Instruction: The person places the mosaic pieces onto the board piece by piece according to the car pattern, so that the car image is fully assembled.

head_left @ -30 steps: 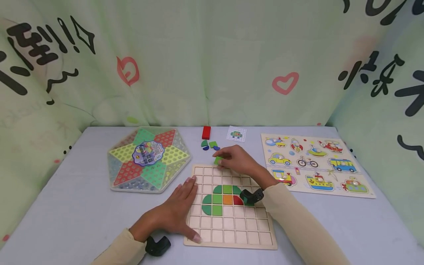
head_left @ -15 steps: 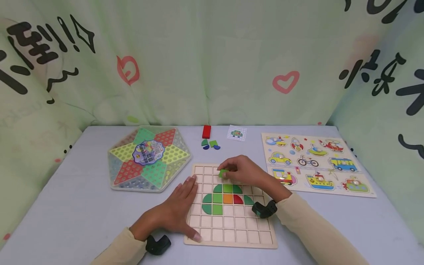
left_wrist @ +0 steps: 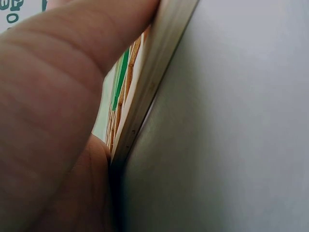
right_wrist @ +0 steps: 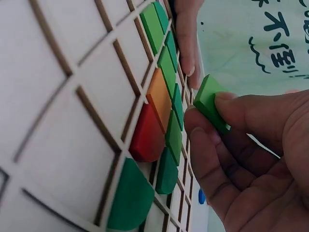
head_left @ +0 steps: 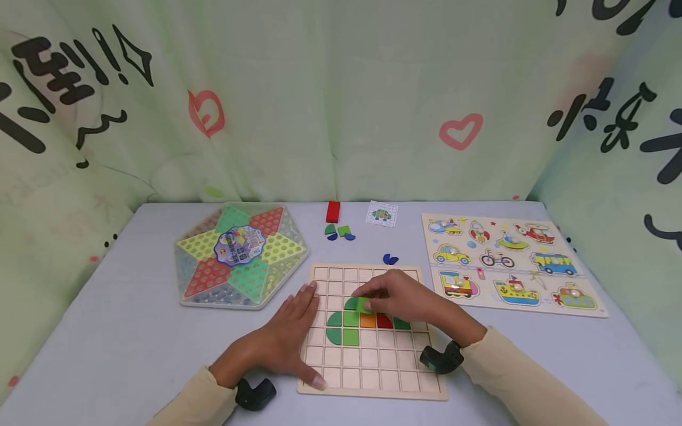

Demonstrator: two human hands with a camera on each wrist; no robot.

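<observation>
My right hand (head_left: 402, 299) pinches a light green square tile (right_wrist: 208, 99) between thumb and fingers, held over the upper middle of a wooden grid board (head_left: 373, 378). In the right wrist view the tile is tilted and apart from the row of tiles below it. Set in the grid are an orange square (head_left: 367, 320), a red rounded tile (right_wrist: 147, 133), light green squares (head_left: 350, 337) and dark green rounded tiles (head_left: 334, 336). My left hand (head_left: 282, 337) rests along the board's left edge, fingers straight and thumb spread to its lower corner.
Behind the board lie two blue pieces (head_left: 391, 259). Farther back are loose green tiles (head_left: 344, 230), a red block (head_left: 333, 212) and a pattern card (head_left: 382, 213). A hexagonal marble-game board (head_left: 247, 284) lies left; a vehicle peg puzzle (head_left: 514, 260) lies right.
My right hand has carried the green square tile from behind the board's far edge toward me, over the grid. Two blue pieces behind the board now show. My left hand stays in place.
</observation>
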